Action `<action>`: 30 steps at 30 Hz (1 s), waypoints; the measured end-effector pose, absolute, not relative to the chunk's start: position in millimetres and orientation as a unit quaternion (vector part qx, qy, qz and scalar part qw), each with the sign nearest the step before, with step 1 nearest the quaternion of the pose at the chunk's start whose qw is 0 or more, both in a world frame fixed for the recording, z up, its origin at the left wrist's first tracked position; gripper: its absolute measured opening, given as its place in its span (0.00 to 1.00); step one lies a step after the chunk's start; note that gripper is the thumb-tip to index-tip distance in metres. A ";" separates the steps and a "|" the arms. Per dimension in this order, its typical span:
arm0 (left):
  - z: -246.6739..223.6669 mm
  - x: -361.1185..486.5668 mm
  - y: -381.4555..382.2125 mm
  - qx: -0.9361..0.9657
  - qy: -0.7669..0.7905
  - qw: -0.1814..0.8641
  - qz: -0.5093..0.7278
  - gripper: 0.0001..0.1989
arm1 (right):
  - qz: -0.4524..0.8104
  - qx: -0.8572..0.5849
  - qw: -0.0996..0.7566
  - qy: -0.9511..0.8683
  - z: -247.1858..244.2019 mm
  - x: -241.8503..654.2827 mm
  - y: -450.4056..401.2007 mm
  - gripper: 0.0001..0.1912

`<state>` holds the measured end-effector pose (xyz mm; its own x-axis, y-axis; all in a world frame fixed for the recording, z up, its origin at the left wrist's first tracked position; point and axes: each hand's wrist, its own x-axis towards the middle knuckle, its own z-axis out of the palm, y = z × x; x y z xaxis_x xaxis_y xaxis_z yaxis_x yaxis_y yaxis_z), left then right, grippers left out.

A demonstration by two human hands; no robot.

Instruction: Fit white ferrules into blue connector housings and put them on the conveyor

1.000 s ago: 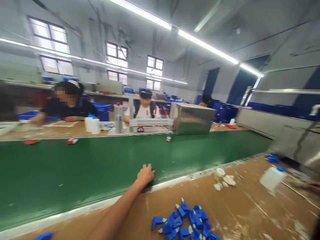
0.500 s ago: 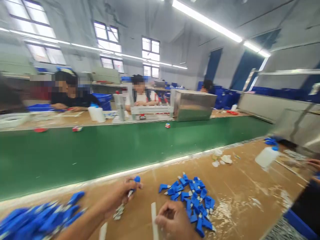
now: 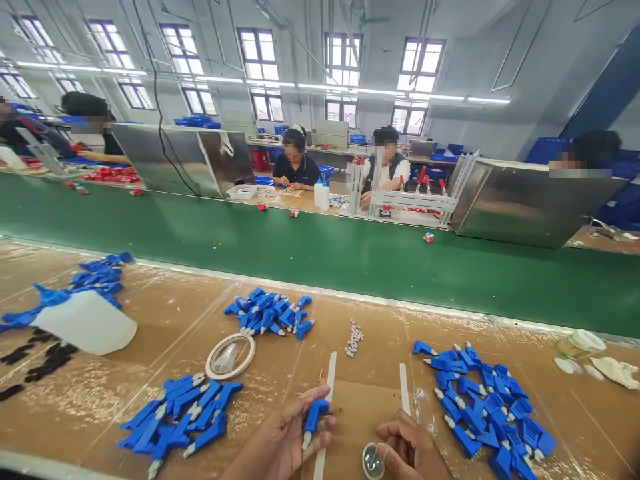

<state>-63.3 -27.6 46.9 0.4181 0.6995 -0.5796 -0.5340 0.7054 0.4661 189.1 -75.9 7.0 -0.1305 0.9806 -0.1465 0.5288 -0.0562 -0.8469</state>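
Observation:
My left hand holds a small blue angled plastic part with a whitish tip, lying across its partly bent fingers. To its right my right hand is curled, thumb and fingertips pinched together; whatever is between them is too small to make out. Its thumb overlaps the edge of a small round dish with dark, shiny contents. Beyond the hands lies a little cluster of small grey-white pieces. Blue parts are heaped to the right, to the left and farther back.
White strips mark the brown tabletop. A tape roll and a white bottle stand left, a jar right. A green conveyor belt runs across, with people seated beyond it.
The view has swung left. My left hand has come back from beside the belt, still with a blue part, and turned palm up. My right hand is now by the round dish.

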 end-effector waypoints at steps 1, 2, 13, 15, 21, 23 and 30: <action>44.5 -63.1 -28.0 0.100 0.377 0.842 0.373 0.21 | 0.412 -0.597 0.275 -0.632 5.0 190.2 -74.8 0.28; 42.2 -62.8 -28.2 0.100 0.362 0.847 0.376 0.22 | 0.411 -0.592 0.277 -0.635 3.5 191.3 -73.8 0.27; 35.9 -61.2 -36.8 0.156 0.324 0.855 0.372 0.21 | 0.347 -0.596 0.279 -0.668 9.9 178.3 -72.4 0.20; 34.5 -59.7 -37.5 0.165 0.329 0.856 0.364 0.22 | 0.346 -0.590 0.274 -0.676 10.7 176.5 -71.6 0.20; 33.8 -54.2 -36.2 0.175 0.363 0.840 0.363 0.20 | 0.313 -0.547 0.281 -0.723 14.0 179.4 -74.1 0.23; 31.7 -51.2 -35.1 0.175 0.364 0.837 0.369 0.22 | 0.286 -0.521 0.294 -0.749 16.7 180.7 -75.4 0.25; 20.0 -34.8 -35.0 0.131 0.352 0.851 0.366 0.27 | 0.192 -0.401 0.379 -0.811 32.1 184.9 -76.4 0.18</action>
